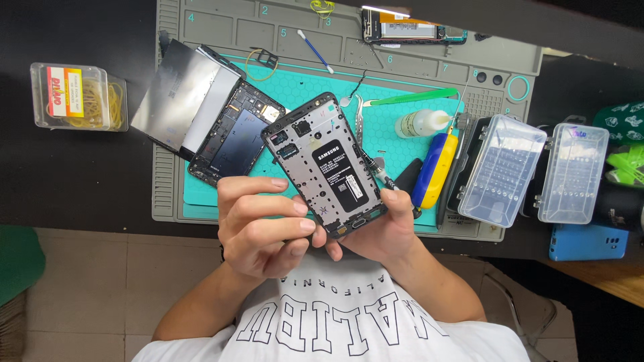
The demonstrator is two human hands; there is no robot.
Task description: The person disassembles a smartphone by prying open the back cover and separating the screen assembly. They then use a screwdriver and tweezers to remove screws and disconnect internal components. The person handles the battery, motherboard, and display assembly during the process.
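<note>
A clear plastic box of yellow rubber bands [79, 96] is set at far left on the dark table. Next, a detached dark glossy screen panel [176, 94] is laid overlapping an opened black phone body [231, 137] on the grey and teal silicone repair mat [429, 57]. The left hand [258, 224] is closed on the lower left edge of an opened black phone frame with a black labelled battery [325, 161], held tilted above the mat; the right hand [386, 231] is closed on its lower right edge, its fingers mostly hidden behind the frame. Farther right are listed a white squeeze bottle [419, 123], a green plastic pry tool [412, 98], a blue and yellow handled screwdriver [434, 169], partly hidden, and two clear plastic bit cases [503, 167]. Another opened phone [410, 31] is cut off at the top edge. A blue phone case [587, 242] is laid at far right.
</note>
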